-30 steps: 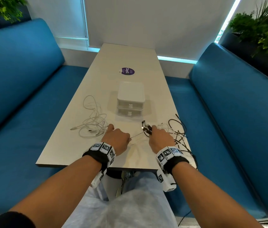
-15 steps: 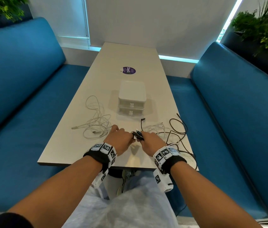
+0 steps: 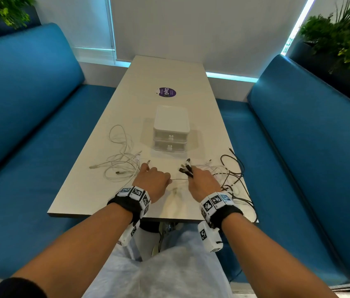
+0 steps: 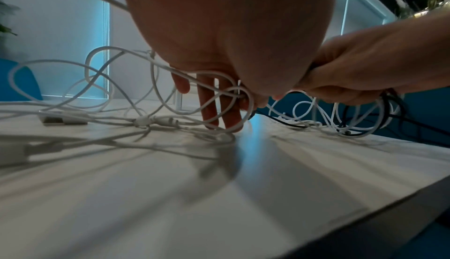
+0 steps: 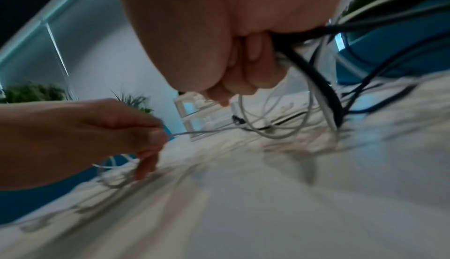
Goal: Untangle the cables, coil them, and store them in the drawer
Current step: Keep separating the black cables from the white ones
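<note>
A loose tangle of white cables (image 3: pixel 120 163) lies on the table's left half. A mixed tangle of black and white cables (image 3: pixel 231 175) lies at the right, trailing over the near edge. My left hand (image 3: pixel 151 179) pinches a thin white cable (image 3: pixel 179 179) that runs tight toward my right hand; in the left wrist view the other fingers (image 4: pixel 220 107) reach down to the table. My right hand (image 3: pixel 202 181) grips a bundle of cable ends (image 3: pixel 186 169), black and white plugs sticking out past the knuckles. The black cable (image 5: pixel 316 76) leaves its fist in the right wrist view.
A small white two-drawer box (image 3: pixel 171 129) stands mid-table just beyond both hands, both drawers closed. A purple sticker (image 3: pixel 165 92) lies farther back. Blue benches (image 3: pixel 28 117) flank the narrow table (image 3: pixel 165 69); plants stand at both far corners.
The hands came together half a second ago and have now drawn apart, pulling the thin white cable taut between them. The right hand moved back right with its bundle.
</note>
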### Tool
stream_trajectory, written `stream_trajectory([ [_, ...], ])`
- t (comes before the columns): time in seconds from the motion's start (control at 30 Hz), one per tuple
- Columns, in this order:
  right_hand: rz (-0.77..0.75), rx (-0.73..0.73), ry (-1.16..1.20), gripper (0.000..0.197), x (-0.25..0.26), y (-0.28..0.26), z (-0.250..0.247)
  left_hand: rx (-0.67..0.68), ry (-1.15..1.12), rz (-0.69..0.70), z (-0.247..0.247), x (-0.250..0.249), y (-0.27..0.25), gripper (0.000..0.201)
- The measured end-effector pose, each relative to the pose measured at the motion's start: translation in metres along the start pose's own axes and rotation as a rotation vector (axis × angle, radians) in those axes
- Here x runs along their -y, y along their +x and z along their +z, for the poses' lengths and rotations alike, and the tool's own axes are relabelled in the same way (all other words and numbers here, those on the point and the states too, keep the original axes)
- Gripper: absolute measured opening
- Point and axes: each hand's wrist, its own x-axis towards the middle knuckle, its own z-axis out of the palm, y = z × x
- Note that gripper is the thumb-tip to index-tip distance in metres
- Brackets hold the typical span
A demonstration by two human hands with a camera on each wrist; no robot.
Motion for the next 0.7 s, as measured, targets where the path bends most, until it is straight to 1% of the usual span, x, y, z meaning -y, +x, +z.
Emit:
stream_trajectory([
  [0.1, -0.097, 0.099, 0.057, 0.022, 0.012, -0.004, 0.010, 0.007, -0.001, 0.010, -0.002, -0.006, 0.001, 0.028],
  [0.23, -0.100, 0.155, 0.107, 0.018, 0.008, -0.002, 0.012, -0.012, -0.057, 0.031, 0.000, -0.007, 0.000, 0.028],
  [0.3, -0.096, 0.165, 0.076, 0.017, 0.004, 0.001, 0.010, -0.010, -0.066, 0.036, 0.004, -0.004, 0.000, 0.027],
  [0.4, -0.052, 0.168, -0.054, 0.019, -0.007, 0.004, 0.003, 0.024, -0.068, 0.031, 0.009, 0.006, 0.001, 0.030],
  [0.47, -0.035, 0.166, -0.118, 0.021, -0.015, 0.005, -0.001, 0.045, -0.091, 0.059, 0.010, 0.011, 0.001, 0.030],
  [0.53, -0.010, 0.158, -0.171, 0.022, -0.019, 0.006, -0.004, 0.032, -0.072, 0.065, 0.010, 0.013, 0.001, 0.031],
  [0.63, 0.112, 0.143, -0.213, 0.028, -0.032, 0.005, -0.013, 0.001, -0.007, 0.022, 0.010, 0.023, -0.002, 0.033],
  [0.7, 0.167, 0.134, -0.206, 0.031, -0.041, 0.003, -0.018, 0.001, 0.009, 0.035, 0.010, 0.028, -0.005, 0.035],
])
